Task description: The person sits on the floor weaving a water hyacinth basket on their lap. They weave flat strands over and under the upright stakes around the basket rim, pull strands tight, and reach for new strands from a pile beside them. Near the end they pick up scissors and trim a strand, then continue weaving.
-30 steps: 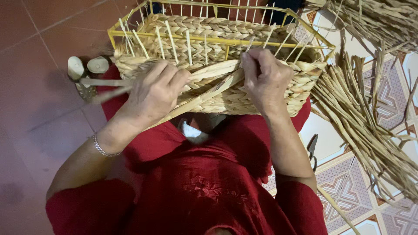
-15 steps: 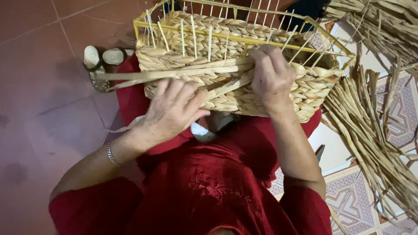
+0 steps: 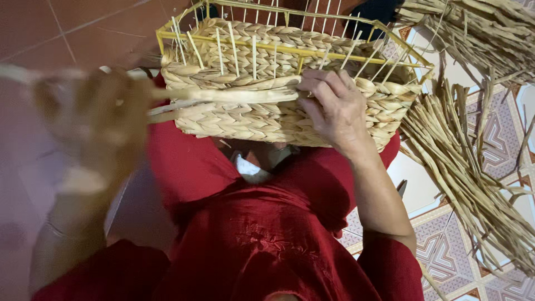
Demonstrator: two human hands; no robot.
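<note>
A half-woven straw basket (image 3: 262, 120) on a yellow wire frame (image 3: 290, 50) rests on my lap, against my red clothes. My right hand (image 3: 334, 108) presses on the basket's near wall and pins a flat straw strand (image 3: 234, 96) against the weave. That strand runs left toward my left hand (image 3: 95, 125), which is heavily blurred, out to the left of the basket. The blur hides whether its fingers grip the strand.
Loose bundles of dried straw (image 3: 462, 161) lie on the patterned tiles at the right, and more straw (image 3: 479, 28) is piled at the top right. Red floor tiles (image 3: 83, 28) lie to the left. A white object (image 3: 248, 167) shows under the basket.
My left hand has swept away from the basket wall to the left, drawing the strand out. The right hand stays on the basket. The view has shifted closer.
</note>
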